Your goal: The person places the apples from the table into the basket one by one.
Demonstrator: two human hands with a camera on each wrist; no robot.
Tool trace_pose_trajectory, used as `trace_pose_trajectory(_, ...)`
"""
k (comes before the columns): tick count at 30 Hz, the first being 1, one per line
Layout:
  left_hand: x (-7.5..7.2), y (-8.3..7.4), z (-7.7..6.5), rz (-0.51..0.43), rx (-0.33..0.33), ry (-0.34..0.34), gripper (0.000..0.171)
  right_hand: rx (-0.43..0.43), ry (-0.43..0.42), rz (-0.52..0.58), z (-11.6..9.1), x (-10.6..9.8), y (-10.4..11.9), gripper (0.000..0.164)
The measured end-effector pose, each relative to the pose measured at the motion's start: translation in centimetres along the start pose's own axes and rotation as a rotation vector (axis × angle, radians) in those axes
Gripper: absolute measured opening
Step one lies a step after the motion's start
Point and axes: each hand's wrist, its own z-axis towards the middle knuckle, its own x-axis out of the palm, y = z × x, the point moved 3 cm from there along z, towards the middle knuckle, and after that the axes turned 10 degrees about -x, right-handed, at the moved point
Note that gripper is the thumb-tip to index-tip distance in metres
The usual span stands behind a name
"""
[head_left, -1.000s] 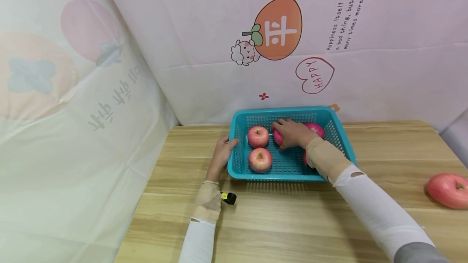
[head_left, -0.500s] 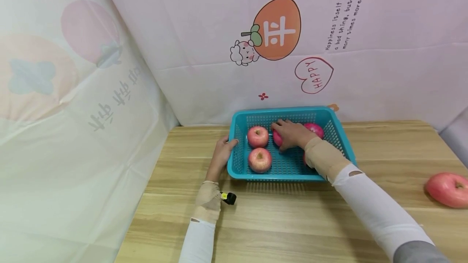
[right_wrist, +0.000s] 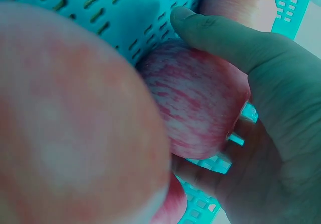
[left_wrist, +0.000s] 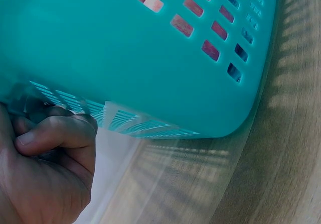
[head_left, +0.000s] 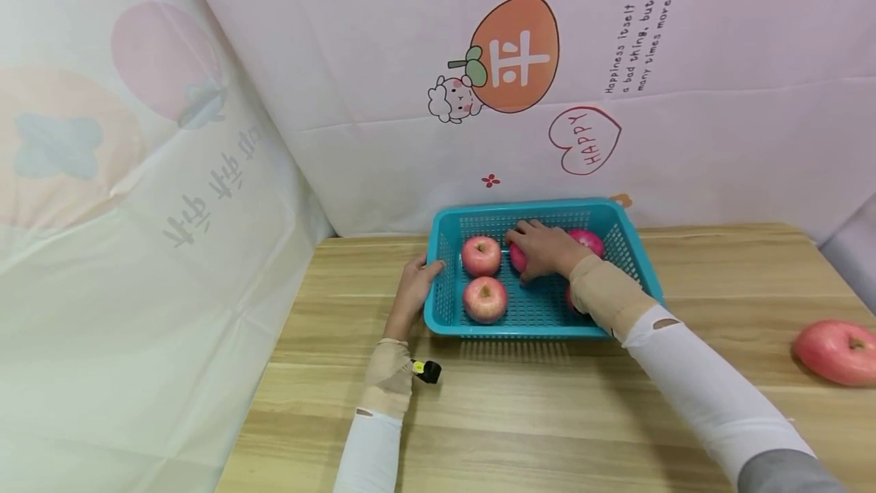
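In the head view, a blue-green plastic basket (head_left: 520, 331) stands on the wooden table against the back cloth. My left hand (head_left: 413, 287) grips its left rim, and the left wrist view shows those fingers curled at the basket's edge. My right hand (head_left: 550, 251) reaches inside and holds a red-streaked apple (right_wrist: 193, 101) between thumb and fingers, low in the basket. Two apples, a rear one (head_left: 481, 256) and a front one (head_left: 485, 300), sit at the basket's left end. A brighter pink apple (head_left: 590, 241) lies behind the right hand, and another is mostly hidden under the right wrist.
A single large apple (head_left: 836, 352) lies on the table (head_left: 520, 424) at the far right, outside the basket. A printed white cloth (head_left: 383, 135) rises directly behind the basket, and another cloth (head_left: 226, 310) hangs along the left side.
The head view has shifted very slightly. Both hands, the basket and the apples keep their places relative to one another.
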Motion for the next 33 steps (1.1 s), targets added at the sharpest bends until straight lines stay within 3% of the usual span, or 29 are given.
trace_pose_trajectory(19, 0.0, 0.1, 0.1, 0.006, 0.012, -0.013, 0.049, -0.035, -0.037, -0.065, -1.0, -1.2, 0.4, 0.083)
trace_pose_trajectory(33, 0.1, 0.2, 0.0, 0.012, 0.022, -0.027, 0.049, -0.056, -0.064, -0.104, -2.9, -2.8, 0.4, 0.078)
